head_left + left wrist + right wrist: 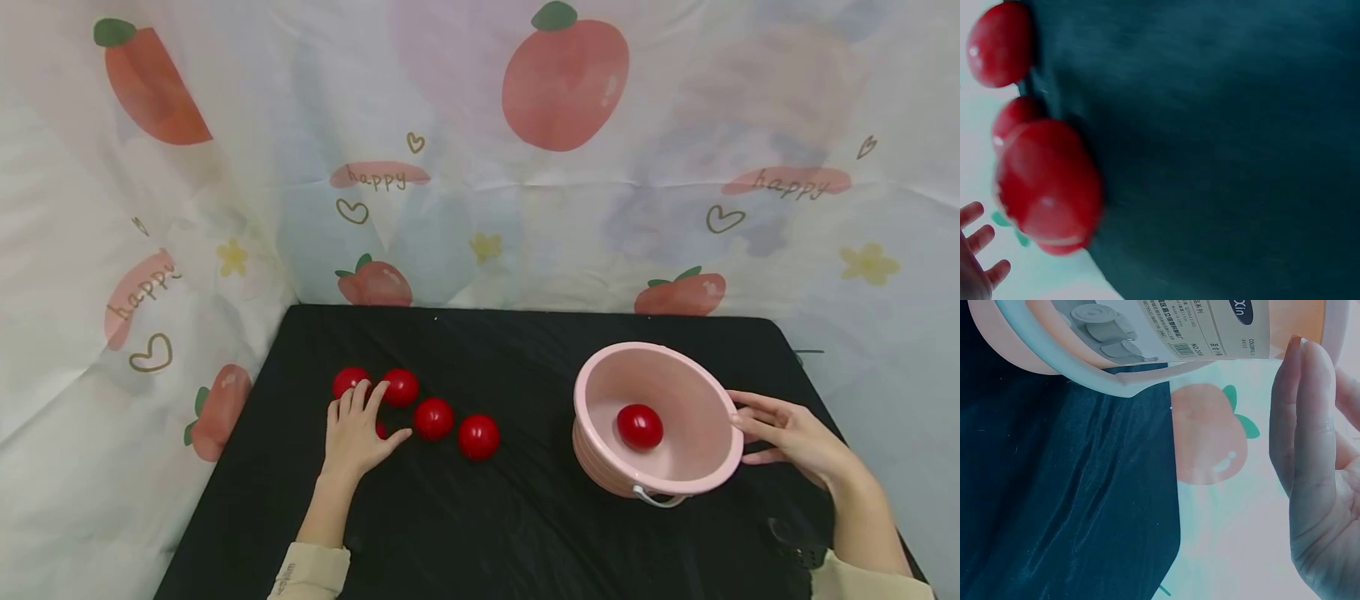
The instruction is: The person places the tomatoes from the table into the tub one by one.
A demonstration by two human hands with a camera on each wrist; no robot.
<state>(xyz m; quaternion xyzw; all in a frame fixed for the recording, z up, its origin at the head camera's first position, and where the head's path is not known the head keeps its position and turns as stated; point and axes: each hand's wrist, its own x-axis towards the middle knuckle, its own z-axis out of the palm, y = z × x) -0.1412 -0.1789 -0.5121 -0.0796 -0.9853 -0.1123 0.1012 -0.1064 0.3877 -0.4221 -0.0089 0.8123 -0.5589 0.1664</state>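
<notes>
My left hand (358, 433) hovers over a cluster of shiny red balls (433, 418), fingers and thumb spread. One ball (381, 430) is mostly hidden beneath it, and its fingertips overlap two others behind. In the left wrist view, fingers (980, 239) show at the lower left, apart from the blurred balls (1050, 181). At the right, my right hand (798, 437) holds the rim of a pink bucket (600, 467) from its outer side. A single red ball (640, 427) lies inside the bucket. The right wrist view shows fingers (1316, 419) right at the bucket's labelled side.
A black cloth (525, 533) covers the table. Behind and to the left hangs a pale curtain (465, 100) printed with fruit, hearts and flowers. The bucket's white handle (660, 500) hangs at its front. A small dark see-through object (795, 537) lies near the right sleeve.
</notes>
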